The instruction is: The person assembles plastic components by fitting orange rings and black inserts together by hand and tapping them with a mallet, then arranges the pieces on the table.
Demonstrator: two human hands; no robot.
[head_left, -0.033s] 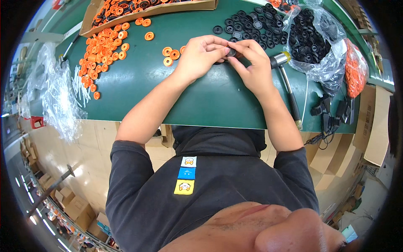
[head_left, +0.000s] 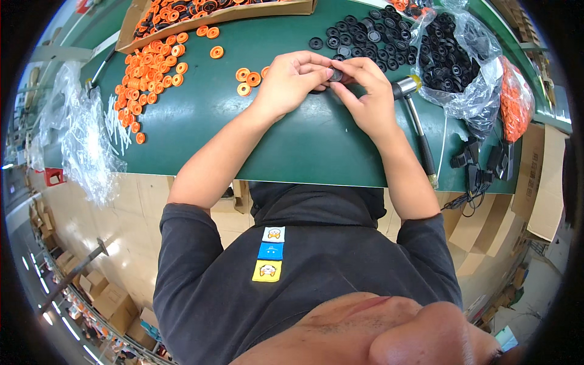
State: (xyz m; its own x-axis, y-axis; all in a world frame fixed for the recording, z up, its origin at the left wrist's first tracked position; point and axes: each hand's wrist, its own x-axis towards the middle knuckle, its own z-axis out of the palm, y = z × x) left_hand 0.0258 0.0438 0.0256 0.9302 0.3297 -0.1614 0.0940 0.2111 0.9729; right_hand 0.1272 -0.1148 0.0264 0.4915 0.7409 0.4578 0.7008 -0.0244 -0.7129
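Over the green table, my left hand (head_left: 289,85) and my right hand (head_left: 370,97) meet fingertip to fingertip. Between them they pinch a small black round cap-like part (head_left: 335,75), partly covered by the fingers. Just left of my left hand lie several orange round parts (head_left: 244,89). Beyond my right hand, loose black round parts (head_left: 359,38) are spread out. A mallet (head_left: 421,131) with a yellow-tipped head lies beside my right wrist, its dark handle pointing toward the near table edge.
At the far left, orange parts (head_left: 145,82) form a long heap below a cardboard tray (head_left: 255,12) of orange and black parts. Plastic bags hold black parts (head_left: 450,61) and orange pieces (head_left: 516,106) on the right. Cabled black devices (head_left: 477,161) lie near the right corner.
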